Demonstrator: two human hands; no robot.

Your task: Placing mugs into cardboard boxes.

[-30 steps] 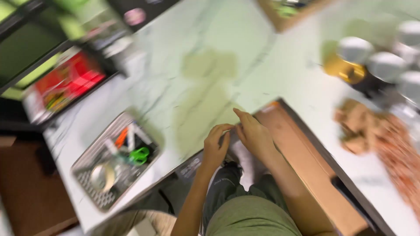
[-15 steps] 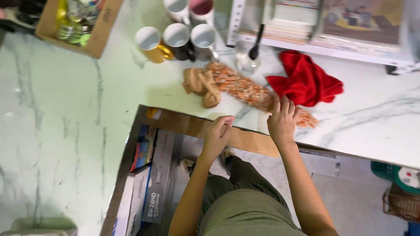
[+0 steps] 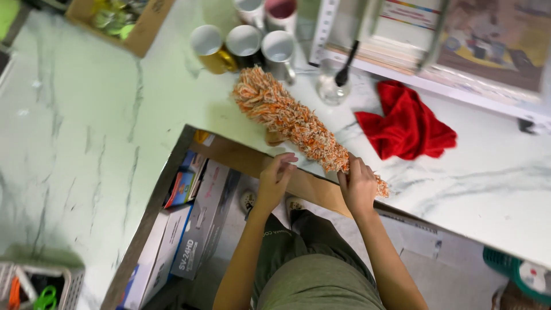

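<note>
A fluffy orange-and-white duster (image 3: 293, 123) lies slantwise on the white marble counter (image 3: 86, 126), its thick head close to the mugs. My right hand (image 3: 359, 186) is closed around the duster's thin lower end at the counter's front edge. My left hand (image 3: 276, 175) rests at the same edge just left of the duster, fingers loosely curled and holding nothing. A small tan object (image 3: 274, 138) peeks out beside the duster.
A crumpled red cloth (image 3: 408, 129) lies right of the duster. Behind it stand several mugs (image 3: 244, 43), a glass jar with a black brush (image 3: 334, 86) and a shelf of books (image 3: 459, 51). Boxes (image 3: 198, 221) sit under the counter. A wire basket (image 3: 34, 287) is bottom left.
My right hand has moved off the spot near the red cloth and closed on the duster's end. The duster now lies spread out with its head nearer the mugs. The view has steadied.
</note>
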